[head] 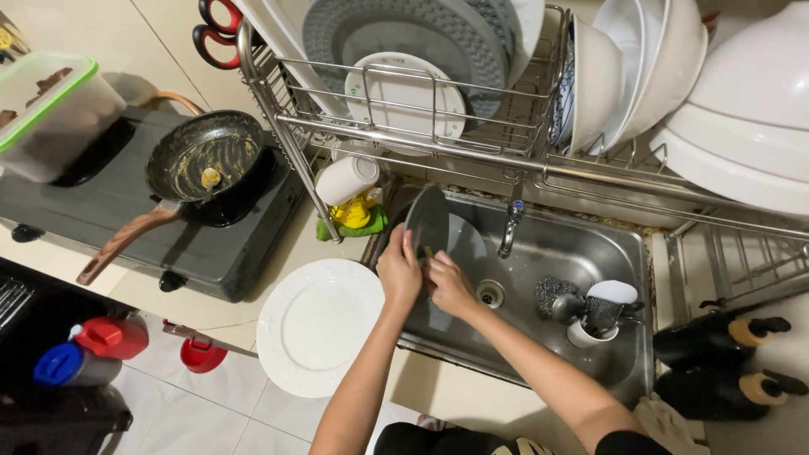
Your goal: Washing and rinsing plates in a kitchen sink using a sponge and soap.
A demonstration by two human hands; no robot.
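A person's left hand (pixel 398 270) is closed on the lower rim of a grey plate (pixel 430 221), holding it on edge over the sink (pixel 556 244), while the right hand (pixel 451 286) presses against the plate's face just beside it, fingers curled; whether it holds a sponge cannot be told. The plate tilts up and away from both hands, its top edge toward the tap (pixel 511 221), so it lies directly ahead of the grip, the left hand carrying it. To the left, a white plate (pixel 316 324) rests on the counter, overhanging its edge. A scourer (pixel 552 293) and a cup (pixel 594 324) sit in the sink to the right. Above, a wire rack (pixel 506 143) holds washed dishes; a dirty pan (pixel 202 160) stands on the stove (pixel 126 227).
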